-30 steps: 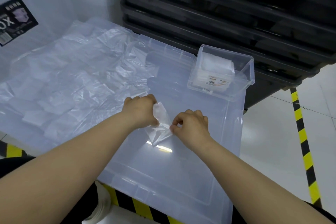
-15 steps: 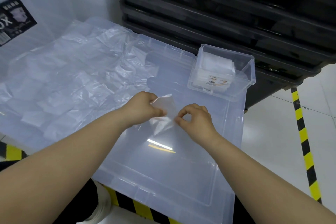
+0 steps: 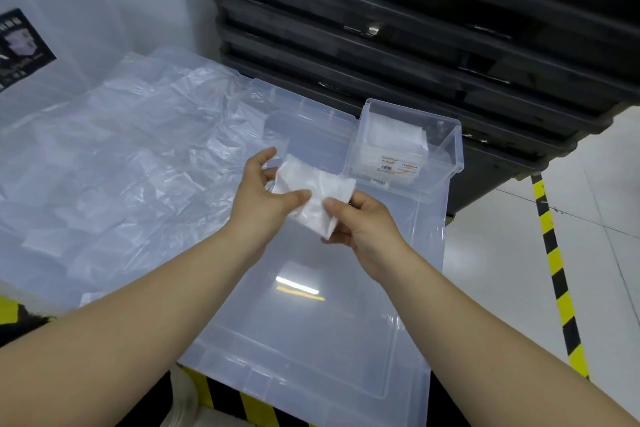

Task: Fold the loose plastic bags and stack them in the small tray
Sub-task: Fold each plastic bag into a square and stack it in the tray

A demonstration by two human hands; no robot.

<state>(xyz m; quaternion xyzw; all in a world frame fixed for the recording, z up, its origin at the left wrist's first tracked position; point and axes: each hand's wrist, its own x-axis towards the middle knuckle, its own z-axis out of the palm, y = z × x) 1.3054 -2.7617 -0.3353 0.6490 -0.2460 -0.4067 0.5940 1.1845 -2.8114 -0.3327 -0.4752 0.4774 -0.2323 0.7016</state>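
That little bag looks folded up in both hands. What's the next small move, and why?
Probably carry the folded bag to the small tray and lay it on the stack there. The left hand and right hand pinch it, it looks compact, and the tray sits just beyond.

Large lid (image 3: 311, 322) lies directly before the person, with the loose bags (image 3: 138, 166) spread over its left part and beyond, and the small tray (image 3: 446, 149) standing on its far right corner, a stack of folded bags (image 3: 394, 135) inside. One folded bag (image 3: 311, 194) is held above the lid, near the tray, the left hand (image 3: 263, 198) pinching its left side and the right hand (image 3: 363, 222) its near right side. Stacked crates (image 3: 415, 28) stand behind lid and tray; floor tape (image 3: 554, 253) runs to the right.
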